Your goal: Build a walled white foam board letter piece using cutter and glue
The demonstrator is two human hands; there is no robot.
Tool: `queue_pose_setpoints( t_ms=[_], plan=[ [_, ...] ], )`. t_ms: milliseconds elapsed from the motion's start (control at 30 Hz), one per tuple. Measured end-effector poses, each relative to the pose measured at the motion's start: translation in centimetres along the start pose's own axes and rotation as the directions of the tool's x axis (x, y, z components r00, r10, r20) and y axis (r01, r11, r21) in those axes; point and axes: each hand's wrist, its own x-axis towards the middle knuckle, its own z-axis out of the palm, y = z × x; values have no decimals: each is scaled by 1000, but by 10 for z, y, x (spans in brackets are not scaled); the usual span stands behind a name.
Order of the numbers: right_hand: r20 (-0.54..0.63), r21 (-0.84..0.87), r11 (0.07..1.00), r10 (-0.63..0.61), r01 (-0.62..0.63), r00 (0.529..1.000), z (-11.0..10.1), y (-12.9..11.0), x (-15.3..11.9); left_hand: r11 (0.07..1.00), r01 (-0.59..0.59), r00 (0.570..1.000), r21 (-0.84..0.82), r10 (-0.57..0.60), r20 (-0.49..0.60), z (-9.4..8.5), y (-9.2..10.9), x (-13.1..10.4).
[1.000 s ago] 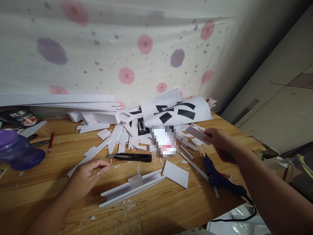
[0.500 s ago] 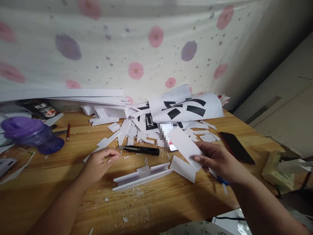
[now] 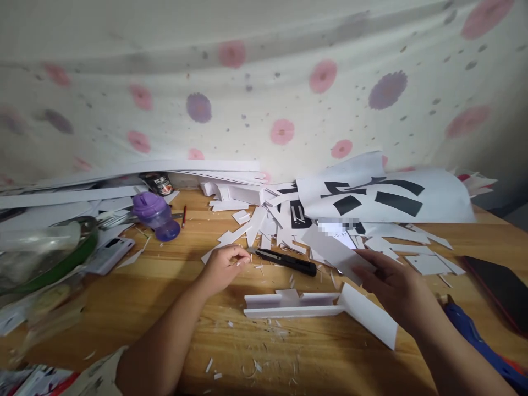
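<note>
My right hand (image 3: 388, 278) grips a flat white board strip (image 3: 334, 247) by its near end, thumb on top, and holds it above the table. Below it lie a white channel-shaped piece (image 3: 292, 312) with upright sides and, at its right end, a flat white board piece (image 3: 369, 316). My left hand (image 3: 225, 268) hovers or rests by the blade end of a black utility knife (image 3: 289, 261). Its fingers are loosely curled with a gap to the thumb, and nothing shows in them. A lit phone screen (image 3: 344, 237) is partly hidden behind the strip.
White offcuts (image 3: 264, 225) pile up at the back beside a curled sheet with black shapes (image 3: 437, 203). To the right are a dark flat device (image 3: 495, 286) and a blue glue gun (image 3: 470, 330). A purple cup (image 3: 154, 214), a red pencil (image 3: 184, 216) and a green-rimmed container (image 3: 78, 256) stand left.
The view has swung left, bringing the container into sight. My right hand has tilted the board strip so it looks narrower. My left hand stays by the knife.
</note>
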Motion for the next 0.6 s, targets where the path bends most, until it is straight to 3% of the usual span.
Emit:
queue_pose_setpoints(
  t_ms=[200, 400, 600],
  plan=[
    [183, -72, 997, 1, 13, 983, 12, 28, 14, 994, 107, 986, -27, -110, -128, -7, -5, 4],
    [140, -128, 986, -90, 108, 986, 21, 29, 8, 974, 214, 947, -69, -224, -228, -17, -13, 7],
    [138, -74, 994, -75, 86, 988, 23, 24, 5, 961, 271, 922, -63, -278, -270, -34, -6, 9]
  ],
)
